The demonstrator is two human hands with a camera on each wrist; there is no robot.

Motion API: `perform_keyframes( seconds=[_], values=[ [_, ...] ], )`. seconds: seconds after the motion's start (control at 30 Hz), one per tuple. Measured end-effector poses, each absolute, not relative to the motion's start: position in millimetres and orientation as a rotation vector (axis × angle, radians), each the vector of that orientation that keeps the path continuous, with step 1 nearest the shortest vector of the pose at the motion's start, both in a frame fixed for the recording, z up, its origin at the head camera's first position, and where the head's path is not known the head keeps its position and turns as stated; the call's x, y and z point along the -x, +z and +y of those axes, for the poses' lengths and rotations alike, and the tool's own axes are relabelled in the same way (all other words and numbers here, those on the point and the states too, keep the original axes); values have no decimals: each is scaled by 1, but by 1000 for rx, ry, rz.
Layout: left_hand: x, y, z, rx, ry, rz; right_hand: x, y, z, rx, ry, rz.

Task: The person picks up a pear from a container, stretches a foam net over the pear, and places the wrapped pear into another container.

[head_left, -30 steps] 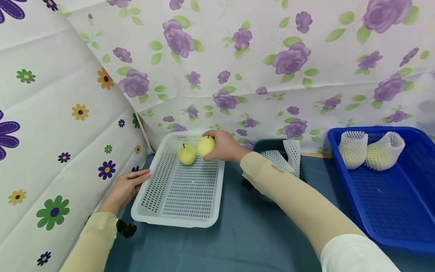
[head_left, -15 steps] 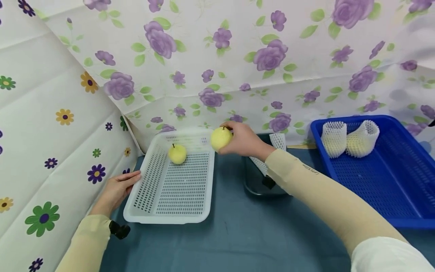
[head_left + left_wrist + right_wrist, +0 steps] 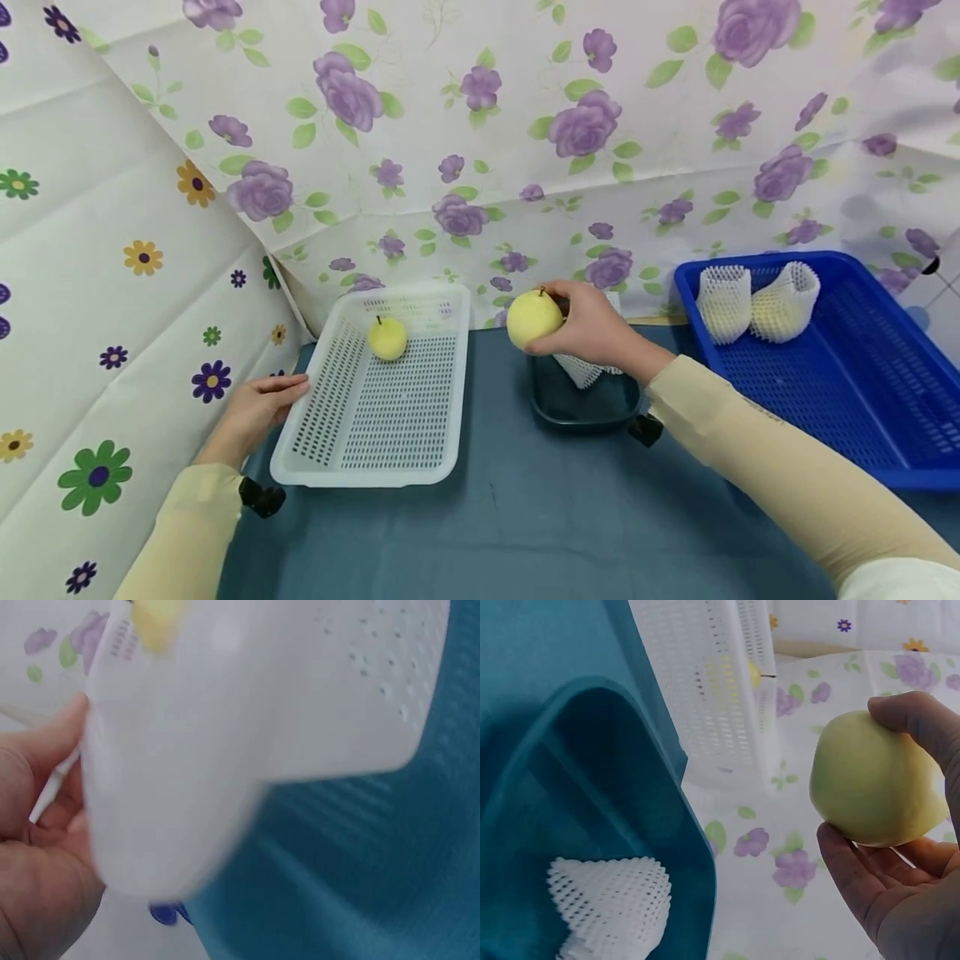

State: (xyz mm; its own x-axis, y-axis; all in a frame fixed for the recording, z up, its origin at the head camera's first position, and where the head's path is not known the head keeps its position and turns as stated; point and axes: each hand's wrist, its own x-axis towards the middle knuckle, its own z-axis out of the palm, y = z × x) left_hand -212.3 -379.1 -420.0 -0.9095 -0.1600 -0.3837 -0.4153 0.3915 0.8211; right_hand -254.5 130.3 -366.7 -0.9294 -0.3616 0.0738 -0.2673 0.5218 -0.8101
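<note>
My right hand [image 3: 592, 329] grips a pale yellow pear [image 3: 533, 320] by its sides, stem up, above a dark green bin [image 3: 581, 410]. The right wrist view shows the thumb on one side of the pear [image 3: 874, 780] and the fingers on the other. White foam net sleeves [image 3: 619, 904] lie in that bin. At the left, my left hand [image 3: 258, 407] pinches the left rim of a white plastic basket [image 3: 296, 454] between thumb and fingers. Another yellow pear [image 3: 387, 338] sits toward the back of the basket.
A blue basket [image 3: 817, 417] stands at the right, with two foam-sleeved fruits [image 3: 783, 304] in its back left corner. Flowered sheets [image 3: 465, 125] hang behind and at the left. A dark teal cloth [image 3: 480, 533] covers the table.
My right hand has lifted the pear out of the white basket and carried it right, over the dark green bin. The left hand stays at the basket's rim. The head view has shifted slightly right.
</note>
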Motion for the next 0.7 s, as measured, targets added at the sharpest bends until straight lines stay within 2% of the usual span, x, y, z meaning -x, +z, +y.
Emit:
perform_keyframes(
  seconds=[0.17,0.4,0.5,0.7],
  values=[
    [212,-403,-360,566,1253,2585,242,-368,146,517,-1368,2642],
    [212,-373,-318,629,1248,2769,228,-372,160,516,-1358,2599],
    [212,-363,-292,551,1284,2883,222,-374,162,503,-1342,2606],
    [208,-350,-234,227,1461,2976,212,-377,164,495,-1317,2632]
  ],
)
